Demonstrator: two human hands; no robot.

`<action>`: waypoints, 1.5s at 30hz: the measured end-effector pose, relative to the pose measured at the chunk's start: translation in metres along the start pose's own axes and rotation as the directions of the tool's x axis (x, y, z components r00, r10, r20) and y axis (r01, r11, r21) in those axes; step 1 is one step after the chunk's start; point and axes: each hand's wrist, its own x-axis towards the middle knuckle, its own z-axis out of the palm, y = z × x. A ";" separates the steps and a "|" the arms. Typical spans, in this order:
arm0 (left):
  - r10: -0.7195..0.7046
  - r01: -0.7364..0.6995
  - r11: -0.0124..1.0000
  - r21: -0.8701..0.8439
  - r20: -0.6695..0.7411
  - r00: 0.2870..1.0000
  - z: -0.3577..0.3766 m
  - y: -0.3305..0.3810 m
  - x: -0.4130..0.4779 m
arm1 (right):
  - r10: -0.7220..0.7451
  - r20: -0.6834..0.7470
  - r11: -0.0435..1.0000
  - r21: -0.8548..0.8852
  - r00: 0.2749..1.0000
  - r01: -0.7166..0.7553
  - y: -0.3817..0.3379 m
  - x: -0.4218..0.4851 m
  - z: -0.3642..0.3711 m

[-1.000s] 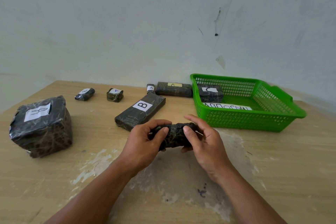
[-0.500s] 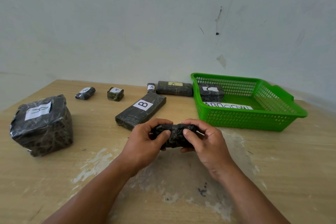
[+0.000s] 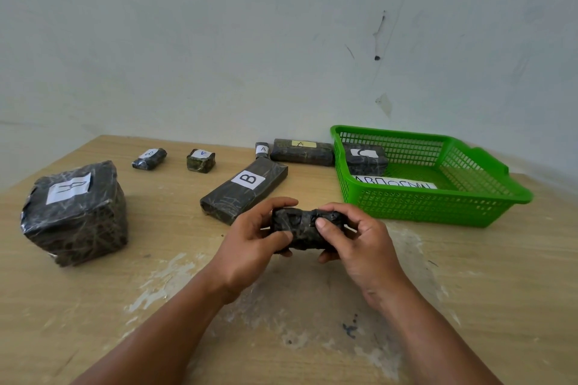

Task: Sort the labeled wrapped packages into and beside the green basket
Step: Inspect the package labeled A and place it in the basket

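Note:
Both hands hold a small dark wrapped package (image 3: pixel 302 230) just above the table, near its middle. My left hand (image 3: pixel 250 244) grips its left end and my right hand (image 3: pixel 359 241) grips its right end; no label shows on it. The green basket (image 3: pixel 488 197) stands to the right and holds a package labeled C (image 3: pixel 365 159) and a white paper strip (image 3: pixel 395 186). A long package labeled B (image 3: pixel 244 194) lies just beyond my hands. A flat package labeled A (image 3: pixel 301 151) lies against the basket's left side.
A big wrapped cube (image 3: pixel 75 216) sits at the left of the wooden table (image 3: pixel 187 322). Two small packages (image 3: pixel 149 159) (image 3: pixel 200 159) lie at the back left, and a tiny one labeled A (image 3: pixel 262 149) is behind the B package. A wall stands close behind.
The package has been turned a little between my hands, with my fingers shifting their hold. Everything else on the table stays put.

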 end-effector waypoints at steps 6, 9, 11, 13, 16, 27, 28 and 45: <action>-0.019 0.018 0.999 -0.044 -0.027 0.999 0.002 0.002 0.002 | 0.059 0.013 0.994 0.091 0.998 -0.060 0.002 0.002 -0.001; -0.032 0.027 0.995 -0.094 -0.049 0.998 0.001 0.003 0.003 | 0.091 0.107 0.971 0.209 0.990 -0.112 0.003 0.004 -0.003; -0.047 0.040 0.992 -0.122 -0.051 0.998 -0.001 0.002 0.004 | 0.087 0.099 0.979 0.177 0.991 -0.103 0.004 0.004 -0.003; -0.057 0.048 0.985 -0.164 -0.047 0.997 -0.003 0.001 0.005 | 0.087 0.080 0.984 0.147 0.993 -0.098 0.004 0.004 -0.001; -0.048 0.038 0.963 -0.266 -0.031 0.998 -0.005 0.000 0.004 | 0.103 0.079 0.983 0.142 0.992 -0.113 0.003 0.003 -0.001; -0.036 0.024 0.991 -0.129 -0.090 0.995 -0.002 0.004 0.003 | 0.088 0.121 0.989 0.109 0.989 -0.101 0.005 0.003 -0.003; -0.039 0.027 0.992 -0.127 -0.090 0.995 -0.002 0.004 0.003 | 0.088 0.120 0.989 0.109 0.989 -0.101 0.005 0.003 -0.004; -0.029 0.026 0.999 -0.019 -0.167 0.985 -0.002 0.003 0.007 | 0.051 0.092 0.993 0.104 0.994 -0.061 -0.002 0.000 0.000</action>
